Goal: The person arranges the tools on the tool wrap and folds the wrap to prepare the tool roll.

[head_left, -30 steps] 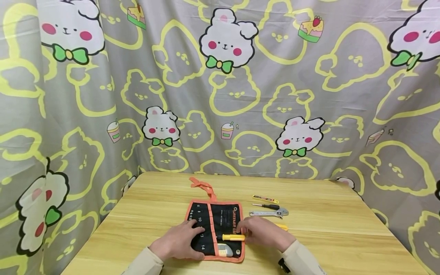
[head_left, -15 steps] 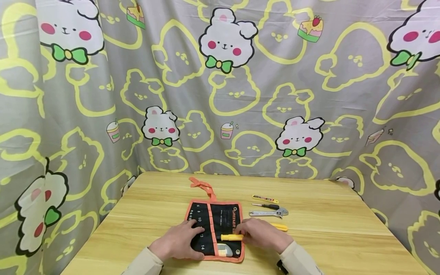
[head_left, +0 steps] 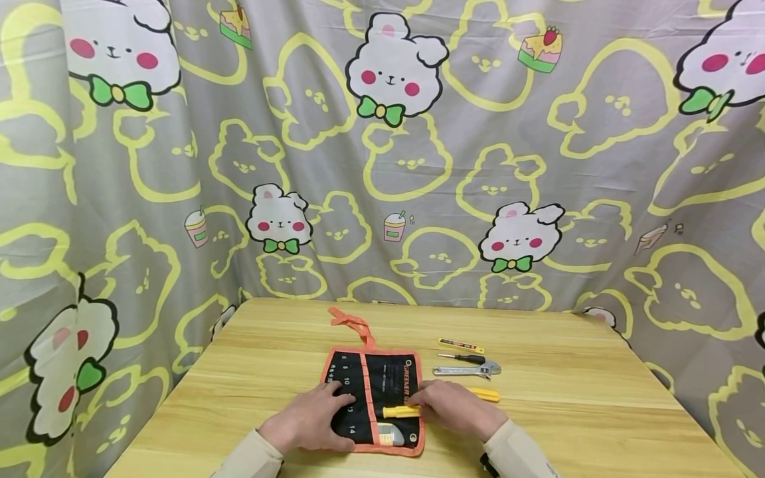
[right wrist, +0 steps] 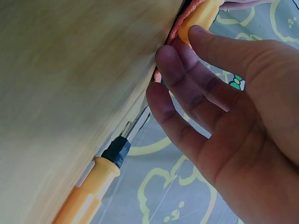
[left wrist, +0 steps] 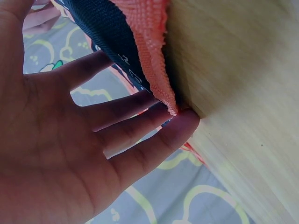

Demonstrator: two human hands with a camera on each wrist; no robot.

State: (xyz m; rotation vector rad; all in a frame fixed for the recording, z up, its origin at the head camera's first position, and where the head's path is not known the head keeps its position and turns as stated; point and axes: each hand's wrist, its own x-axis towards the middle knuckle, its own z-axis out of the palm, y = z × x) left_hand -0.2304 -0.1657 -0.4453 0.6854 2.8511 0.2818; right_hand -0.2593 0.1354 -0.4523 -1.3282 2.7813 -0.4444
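A black tool roll [head_left: 388, 378] with orange edging lies unrolled on the table. My left hand [head_left: 317, 415] rests on its left half with the fingers spread; in the left wrist view, a fingertip touches the orange edge [left wrist: 152, 70]. My right hand [head_left: 457, 408] pinches the end of a yellow-handled screwdriver [head_left: 399, 412], whose shaft is hidden in a pocket of the roll. In the right wrist view, the thumb lies against that handle [right wrist: 201, 21]. Below it in the roll, a grey and pale-yellow tool [head_left: 391, 435] sits partly tucked in a pocket.
Right of the roll lie an adjustable wrench [head_left: 469, 369], a small black-handled screwdriver [head_left: 466, 358] and a slim yellow piece with a printed label [head_left: 461, 345]. Another yellow-handled screwdriver [right wrist: 93, 184] lies beside my right hand. An orange tie strap [head_left: 355, 323] trails from the roll's far edge.
The yellow-handled screwdriver has slid slightly left, further into the pocket, with my right hand moving along with it. My left hand has stayed in place.
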